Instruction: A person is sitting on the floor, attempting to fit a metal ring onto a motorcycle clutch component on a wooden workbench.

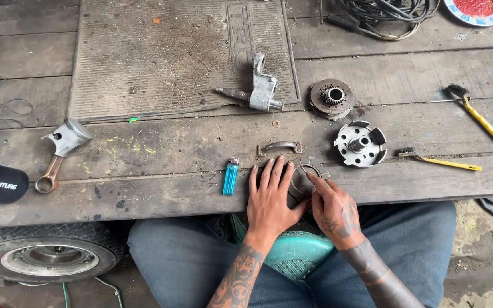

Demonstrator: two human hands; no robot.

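- Steel, thin and notched, the round plate [302, 181] lies flat on the worn plank bench [144, 188] at its near edge, right under both hands, above the person's blue-jeaned lap.
- Left hand [269, 197] is spread flat, palm down, fingers fanned and grasping nothing; its fingertips press the bench and the plate's left rim to pin it.
- Right hand [332, 211] is loosely curled, its forefinger laid across the plate's right rim; whether it pinches anything small cannot be told.
- Judged from the pose, the work goes best with the flat hand holding the plate steady while the other finger feels round the tabs slowly, lifting nothing off the wood.
- Just left of the left hand lies a blue lighter [230, 177]; just beyond the fingertips sits a small metal pull handle [279, 148].
- Beyond the right hand rests a slotted clutch hub [360, 144], with a yellow-handled wire brush [437, 159] to its right.
- Farther out, a toothed round clutch part [331, 97] and a grey cast bracket [261, 85] lie by the edge of a ribbed rubber mat [161, 57].
- Well left of the hands, a piston on its connecting rod [61, 151].
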